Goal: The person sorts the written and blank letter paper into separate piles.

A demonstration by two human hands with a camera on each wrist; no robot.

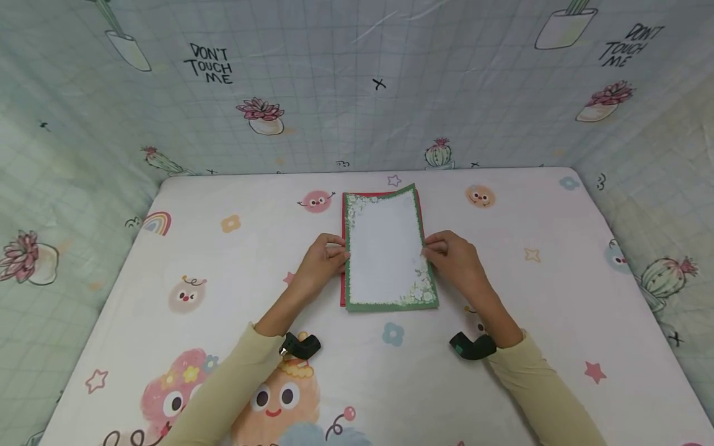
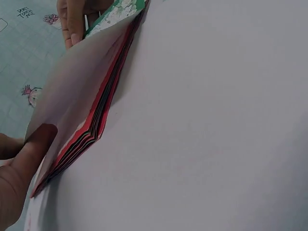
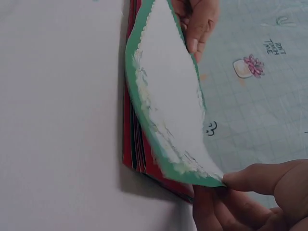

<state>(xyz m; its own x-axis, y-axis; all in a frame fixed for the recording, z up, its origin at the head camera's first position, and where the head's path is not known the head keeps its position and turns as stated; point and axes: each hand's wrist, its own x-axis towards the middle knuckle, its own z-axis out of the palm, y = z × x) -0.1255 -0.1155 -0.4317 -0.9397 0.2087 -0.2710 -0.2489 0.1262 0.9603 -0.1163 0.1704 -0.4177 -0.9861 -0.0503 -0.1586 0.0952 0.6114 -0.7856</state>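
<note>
Pale-yellow fabric sleeves lead to your left grip and right grip, both clamped on the green-bordered white rectangular paper sheet; hold both edges level.

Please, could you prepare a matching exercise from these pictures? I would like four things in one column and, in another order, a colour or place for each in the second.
Column one:
1. top sheet
2. paper stack
3. table top
4. left sleeve

Column two:
A. pale yellow
B. white, with printed smiling faces
C. green border around a white middle
D. under another sheet, red edges showing

Pairs: 1-C, 2-D, 3-B, 4-A
</note>
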